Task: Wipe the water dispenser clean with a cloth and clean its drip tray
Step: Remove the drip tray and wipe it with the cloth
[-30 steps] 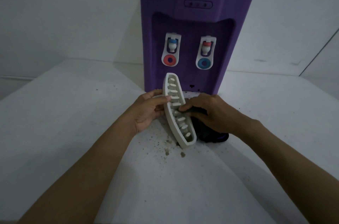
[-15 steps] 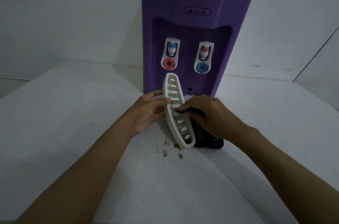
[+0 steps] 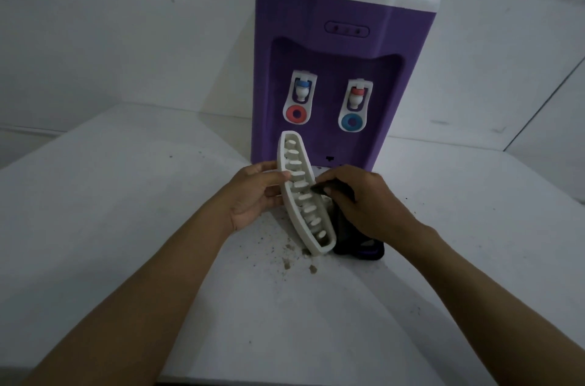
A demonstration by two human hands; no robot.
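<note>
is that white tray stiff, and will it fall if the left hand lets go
Probably stiff: the tray holds its curve while standing on one end on the table. Likely light, as the left hand steadies it with thumb and fingers alone. Leaning on that narrow end, it would probably topple if released.

This is a plain, dim indoor corner, perhaps in a home or a small pantry; I cannot tell which. Bare white walls (image 3: 126, 21) meet behind a white table (image 3: 126, 195). On it stands a small purple-and-white tabletop water dispenser (image 3: 345, 53) with a blue-capped tap (image 3: 302, 89) and a red-capped tap (image 3: 357, 94). Brownish grit (image 3: 288, 254) lies scattered on the tabletop before it.
</note>
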